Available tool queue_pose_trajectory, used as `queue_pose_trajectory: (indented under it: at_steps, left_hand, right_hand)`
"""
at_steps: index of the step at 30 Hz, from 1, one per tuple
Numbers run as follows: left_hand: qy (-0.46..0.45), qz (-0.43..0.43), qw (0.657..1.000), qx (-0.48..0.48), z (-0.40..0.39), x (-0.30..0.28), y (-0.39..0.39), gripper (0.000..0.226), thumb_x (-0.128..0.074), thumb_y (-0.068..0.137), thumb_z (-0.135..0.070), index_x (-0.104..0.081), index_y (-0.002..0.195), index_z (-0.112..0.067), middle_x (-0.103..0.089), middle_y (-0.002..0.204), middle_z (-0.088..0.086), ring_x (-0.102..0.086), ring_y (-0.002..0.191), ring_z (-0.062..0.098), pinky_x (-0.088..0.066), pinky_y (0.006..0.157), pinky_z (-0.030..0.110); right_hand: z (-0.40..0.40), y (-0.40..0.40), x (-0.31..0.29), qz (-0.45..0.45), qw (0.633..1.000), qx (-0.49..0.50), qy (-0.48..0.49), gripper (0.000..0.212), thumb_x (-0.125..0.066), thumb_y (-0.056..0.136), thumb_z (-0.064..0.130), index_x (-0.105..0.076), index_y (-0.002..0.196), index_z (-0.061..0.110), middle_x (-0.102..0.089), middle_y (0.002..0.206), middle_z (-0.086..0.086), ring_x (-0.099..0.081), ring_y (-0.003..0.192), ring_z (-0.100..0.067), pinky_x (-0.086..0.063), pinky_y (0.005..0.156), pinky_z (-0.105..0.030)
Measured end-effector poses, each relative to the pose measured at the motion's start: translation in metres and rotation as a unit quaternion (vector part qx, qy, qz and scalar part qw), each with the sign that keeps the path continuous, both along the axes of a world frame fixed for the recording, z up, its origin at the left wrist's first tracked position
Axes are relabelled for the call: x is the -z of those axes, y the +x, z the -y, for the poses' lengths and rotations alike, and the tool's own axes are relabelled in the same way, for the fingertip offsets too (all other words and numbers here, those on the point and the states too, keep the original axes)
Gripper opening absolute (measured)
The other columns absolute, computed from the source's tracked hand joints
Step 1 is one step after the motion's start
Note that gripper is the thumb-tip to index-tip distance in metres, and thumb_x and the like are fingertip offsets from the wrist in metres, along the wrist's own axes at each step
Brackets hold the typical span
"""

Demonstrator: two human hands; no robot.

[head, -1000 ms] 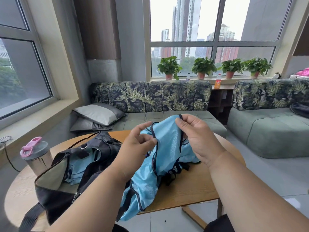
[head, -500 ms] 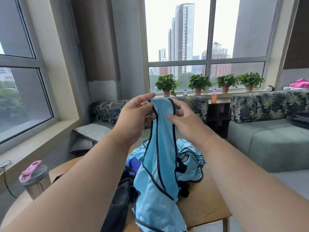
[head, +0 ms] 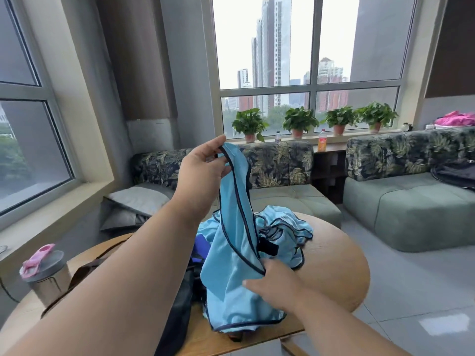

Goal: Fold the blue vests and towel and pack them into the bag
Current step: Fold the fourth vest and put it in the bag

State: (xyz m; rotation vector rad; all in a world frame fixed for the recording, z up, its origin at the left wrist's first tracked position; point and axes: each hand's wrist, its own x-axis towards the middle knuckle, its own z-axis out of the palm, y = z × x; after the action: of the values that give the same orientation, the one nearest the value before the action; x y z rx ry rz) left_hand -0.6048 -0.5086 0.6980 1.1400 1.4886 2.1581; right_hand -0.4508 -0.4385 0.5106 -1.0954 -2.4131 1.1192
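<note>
Fingers (head: 218, 146) pinch light-blue, navy-trimmed vest (head: 232, 253), hanging crumpled.

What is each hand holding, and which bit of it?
The left hand pinches the blue vest by its shoulder strap, lifting it up. The right hand grips the same vest lower down, at its dark-trimmed edge.

Light blue vest (head: 231, 265), navy trim; leaf-patterned sofa (head: 277, 163).
</note>
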Motion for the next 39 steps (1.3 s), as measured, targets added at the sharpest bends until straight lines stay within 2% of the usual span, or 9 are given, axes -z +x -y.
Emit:
queue_pose_trajectory:
  at_steps: [3,6,11,15,20,27,31,35,39]
  left_hand:
    - [-0.038,-0.077,0.993,-0.076,0.012,0.008,-0.013,0.064,-0.053,0.095,0.012,-0.062,0.144,-0.027,-0.076,0.12,-0.006,-0.073,0.101,0.007,-0.063,0.082,0.026]
    - [-0.069,-0.178,0.972,-0.14,0.024,0.021,-0.037,0.08,-0.052,0.091,0.011,-0.043,0.159,-0.03,-0.043,0.161,-0.01,-0.051,0.139,0.004,-0.053,0.107,0.028]
    - [-0.155,-0.26,0.94,-0.157,0.048,0.044,-0.051,0.088,-0.059,0.093,0.001,-0.031,0.159,-0.049,0.001,0.174,-0.013,-0.008,0.16,0.009,-0.026,0.094,-0.008]
    - [-0.309,-0.393,0.847,-0.182,0.058,0.071,-0.047,0.086,-0.07,0.088,-0.025,-0.029,0.156,-0.059,-0.002,0.174,-0.003,0.0,0.16,0.026,-0.003,0.129,0.058]
    - [-0.404,-0.464,0.778,-0.131,0.056,0.119,-0.021,0.073,-0.066,0.085,-0.059,-0.035,0.151,-0.064,-0.002,0.175,-0.003,0.006,0.159,0.038,0.015,0.121,0.067]
    - [-0.404,-0.42,0.811,-0.059,0.052,0.141,0.0,0.035,-0.066,0.087,-0.067,-0.064,0.115,-0.046,-0.005,0.175,-0.008,0.013,0.159,0.038,0.018,0.119,0.066]
    - [-0.369,-0.371,0.848,-0.081,0.056,0.139,-0.005,0.011,-0.062,0.099,-0.054,-0.063,0.094,-0.044,-0.008,0.174,-0.015,0.011,0.16,0.037,0.016,0.121,0.065]
    - [-0.339,-0.32,0.88,-0.093,0.064,0.139,-0.009,0.014,-0.064,0.099,-0.052,-0.071,0.104,-0.041,-0.01,0.173,-0.018,0.014,0.16,0.034,0.019,0.121,0.061]
    - [-0.324,-0.309,0.889,-0.092,0.068,0.141,-0.008,0.013,-0.066,0.097,-0.052,-0.071,0.109,-0.048,-0.012,0.172,-0.021,0.013,0.161,0.031,0.019,0.122,0.061]
  right_hand:
    - [-0.018,0.0,0.004,0.044,0.996,0.043,0.057,0.045,-0.066,0.075,0.059,-0.072,0.105,0.026,-0.069,0.108,0.006,-0.066,0.104,-0.019,-0.056,0.094,-0.037]
    - [-0.033,0.006,0.006,0.09,0.984,0.094,0.12,0.045,-0.064,0.081,0.06,-0.069,0.117,0.035,-0.057,0.122,0.002,-0.052,0.121,-0.028,-0.045,0.101,-0.036]
    - [-0.048,0.016,0.005,-0.069,0.991,0.109,0.019,0.01,-0.075,0.082,0.04,-0.068,0.084,0.032,-0.073,0.091,0.007,-0.069,0.085,-0.019,-0.056,0.08,-0.037]
    - [-0.041,0.011,-0.011,-0.149,0.986,0.075,0.002,0.005,-0.073,0.09,0.027,-0.07,0.094,0.026,-0.078,0.089,0.007,-0.074,0.085,-0.021,-0.059,0.083,-0.045]
    - [-0.021,0.0,-0.032,-0.201,0.979,0.002,-0.012,0.004,-0.073,0.09,0.022,-0.073,0.093,0.024,-0.077,0.093,-0.005,-0.073,0.092,-0.032,-0.058,0.086,-0.053]
    - [-0.001,-0.005,-0.053,-0.217,0.973,-0.076,-0.014,0.011,-0.076,0.092,0.014,-0.075,0.087,0.024,-0.075,0.085,0.002,-0.064,0.077,-0.007,-0.054,0.077,-0.035]
    - [0.002,-0.005,-0.054,-0.246,0.969,-0.025,-0.021,0.027,-0.082,0.09,0.025,-0.069,0.111,0.035,-0.068,0.106,0.005,-0.063,0.086,-0.001,-0.054,0.079,-0.022]
    - [0.005,-0.005,-0.038,-0.257,0.961,0.074,-0.07,0.042,-0.084,0.081,0.05,-0.06,0.107,0.027,-0.064,0.103,-0.004,-0.066,0.091,-0.016,-0.058,0.085,-0.036]
    - [0.021,-0.004,-0.03,-0.307,0.933,0.012,-0.189,0.024,-0.073,0.095,0.037,-0.071,0.099,0.014,-0.073,0.082,0.008,-0.066,0.073,-0.002,-0.052,0.068,-0.017]
